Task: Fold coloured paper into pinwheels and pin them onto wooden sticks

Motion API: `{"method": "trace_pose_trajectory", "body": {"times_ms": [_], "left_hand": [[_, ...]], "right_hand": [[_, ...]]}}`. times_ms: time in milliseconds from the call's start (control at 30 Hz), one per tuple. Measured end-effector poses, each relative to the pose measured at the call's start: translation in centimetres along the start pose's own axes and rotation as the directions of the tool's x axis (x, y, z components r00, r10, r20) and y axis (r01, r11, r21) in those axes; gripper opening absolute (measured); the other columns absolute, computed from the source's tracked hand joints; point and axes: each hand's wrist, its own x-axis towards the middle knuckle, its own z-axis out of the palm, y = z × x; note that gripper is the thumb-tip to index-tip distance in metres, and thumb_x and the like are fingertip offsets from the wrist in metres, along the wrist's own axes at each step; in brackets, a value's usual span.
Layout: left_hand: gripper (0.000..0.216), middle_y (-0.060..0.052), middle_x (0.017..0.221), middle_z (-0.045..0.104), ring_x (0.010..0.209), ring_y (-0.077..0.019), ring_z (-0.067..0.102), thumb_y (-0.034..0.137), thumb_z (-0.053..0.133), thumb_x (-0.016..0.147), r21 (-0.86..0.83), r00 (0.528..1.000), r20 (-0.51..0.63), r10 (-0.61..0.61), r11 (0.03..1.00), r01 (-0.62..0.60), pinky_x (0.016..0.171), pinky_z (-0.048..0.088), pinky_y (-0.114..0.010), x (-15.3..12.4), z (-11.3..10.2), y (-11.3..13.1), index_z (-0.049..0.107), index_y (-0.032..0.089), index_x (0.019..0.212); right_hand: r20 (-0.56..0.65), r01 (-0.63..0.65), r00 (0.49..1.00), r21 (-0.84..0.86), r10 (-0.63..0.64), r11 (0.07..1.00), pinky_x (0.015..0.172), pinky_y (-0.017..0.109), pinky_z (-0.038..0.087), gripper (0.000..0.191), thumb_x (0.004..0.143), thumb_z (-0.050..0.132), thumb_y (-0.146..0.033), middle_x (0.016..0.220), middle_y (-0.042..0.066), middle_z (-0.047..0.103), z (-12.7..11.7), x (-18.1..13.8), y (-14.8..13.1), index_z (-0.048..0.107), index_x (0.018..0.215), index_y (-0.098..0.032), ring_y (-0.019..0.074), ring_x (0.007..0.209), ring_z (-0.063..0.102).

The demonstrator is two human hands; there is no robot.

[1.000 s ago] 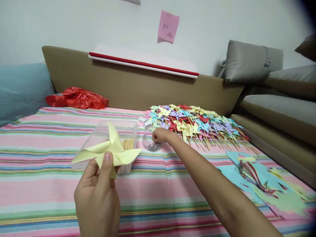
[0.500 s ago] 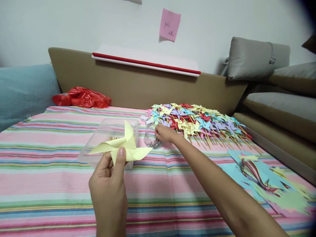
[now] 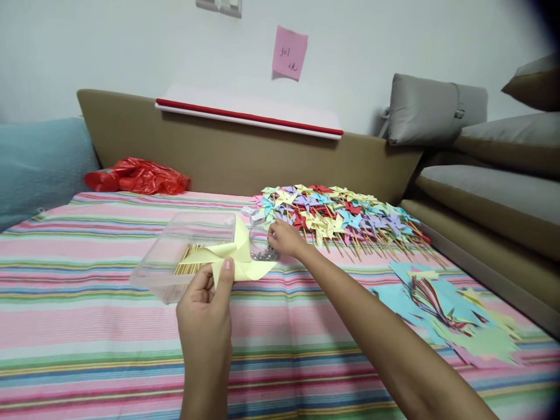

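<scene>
A pale yellow folded paper pinwheel [image 3: 240,252] is pinched between the thumb and fingers of my left hand [image 3: 209,303], with no stick on it. It overlaps a clear plastic box [image 3: 153,265] that contains many thin wooden sticks [image 3: 188,261]. My right hand [image 3: 283,237] is at a small clear container [image 3: 256,234] with small silvery pieces [image 3: 265,255] at its bottom. The fingers of that hand are drawn together at the container's side or opening. Whatever they may hold is too small to see.
Finished colourful pinwheels on sticks [image 3: 341,219] lie heaped at the back right. Cut paper sheets and strips [image 3: 455,318] are spread at the right on the striped cloth [image 3: 131,344]. A red plastic bag [image 3: 144,177] lies back left; grey cushions [image 3: 490,181] line the right.
My left hand has moved slightly right with the pinwheel, uncovering more of the sticks in the box. My right hand stays at the small container. The view has shifted slightly.
</scene>
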Motion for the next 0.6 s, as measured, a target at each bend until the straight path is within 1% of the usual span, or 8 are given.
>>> {"method": "trace_pose_trajectory", "body": {"times_ms": [100, 200, 333, 433, 500, 533, 600], "left_hand": [[0.033, -0.001, 0.089, 0.072, 0.085, -0.0171, 0.064, 0.051, 0.076, 0.082, 0.003, 0.999, -0.045, -0.011, 1.000, 0.011, 0.076, 0.050, -0.026, 0.3, -0.7, 0.0, 0.075, 0.021, 0.097], [0.035, 0.000, 0.086, 0.070, 0.081, -0.0159, 0.063, 0.052, 0.076, 0.082, 0.052, 0.997, -0.080, 0.014, 0.999, -0.010, 0.073, 0.049, -0.026, 0.5, -1.2, -0.2, 0.075, 0.021, 0.098], [0.034, -0.001, 0.088, 0.071, 0.086, -0.0173, 0.065, 0.052, 0.075, 0.083, 0.014, 0.999, -0.042, -0.002, 1.000, 0.002, 0.075, 0.050, -0.026, 0.3, -0.9, -0.4, 0.075, 0.021, 0.098], [0.034, -0.003, 0.096, 0.074, 0.095, -0.0190, 0.066, 0.049, 0.076, 0.083, -0.049, 1.000, -0.019, -0.023, 0.999, 0.022, 0.083, 0.051, -0.027, 0.2, -0.5, -0.4, 0.075, 0.021, 0.101], [0.033, -0.002, 0.097, 0.074, 0.096, -0.0190, 0.066, 0.048, 0.076, 0.084, -0.076, 1.000, -0.011, -0.023, 0.997, 0.022, 0.085, 0.051, -0.028, 0.1, -0.4, -0.4, 0.075, 0.021, 0.102], [0.033, -0.002, 0.095, 0.073, 0.095, -0.0185, 0.066, 0.048, 0.076, 0.084, -0.081, 1.000, -0.006, -0.020, 0.997, 0.020, 0.084, 0.051, -0.028, 0.1, -0.4, -0.4, 0.075, 0.021, 0.102], [0.031, -0.001, 0.094, 0.072, 0.094, -0.0180, 0.066, 0.048, 0.076, 0.084, -0.070, 1.000, 0.016, -0.018, 0.997, 0.019, 0.081, 0.051, -0.027, 0.1, -0.3, -0.4, 0.076, 0.020, 0.099]], "right_hand": [[-0.021, -0.036, 0.999, 0.034, 0.037, 0.999, 0.088, 0.040, 0.055, 0.023, 0.098, 0.062, -0.037, 0.111, 0.007, 0.067, 0.5, 0.5, -0.4, 0.066, 0.105, -0.016, 0.0201, 0.099, 0.065], [-0.062, -0.057, 0.996, 0.071, 0.062, 0.996, 0.090, 0.040, 0.053, 0.021, 0.098, 0.060, -0.036, 0.111, 0.006, 0.066, 0.7, 0.5, -0.3, 0.065, 0.102, -0.015, 0.0204, 0.101, 0.064], [-0.094, -0.047, 0.994, 0.099, 0.057, 0.994, 0.089, 0.038, 0.050, 0.017, 0.100, 0.056, -0.031, 0.106, 0.005, 0.064, 0.4, 0.3, 0.2, 0.062, 0.099, -0.016, 0.0199, 0.100, 0.061], [-0.100, -0.036, 0.994, 0.096, 0.046, 0.995, 0.088, 0.034, 0.047, 0.019, 0.101, 0.044, -0.022, 0.099, 0.006, 0.063, -0.7, -0.3, 0.6, 0.060, 0.093, -0.017, 0.0192, 0.097, 0.058], [-0.112, -0.036, 0.993, 0.088, 0.045, 0.995, 0.087, 0.032, 0.046, 0.024, 0.101, 0.037, -0.019, 0.100, 0.008, 0.062, -1.7, -1.7, 0.9, 0.058, 0.092, -0.018, 0.0200, 0.096, 0.057], [-0.123, -0.038, 0.991, 0.081, 0.048, 0.996, 0.087, 0.032, 0.046, 0.024, 0.101, 0.036, -0.020, 0.103, 0.010, 0.061, -2.3, -2.9, 1.2, 0.059, 0.092, -0.018, 0.0208, 0.096, 0.057], [-0.148, -0.049, 0.987, 0.061, 0.058, 0.997, 0.088, 0.035, 0.046, 0.023, 0.101, 0.038, -0.023, 0.111, 0.012, 0.060, -3.2, -6.3, 2.0, 0.060, 0.095, -0.018, 0.0230, 0.097, 0.058]]}}
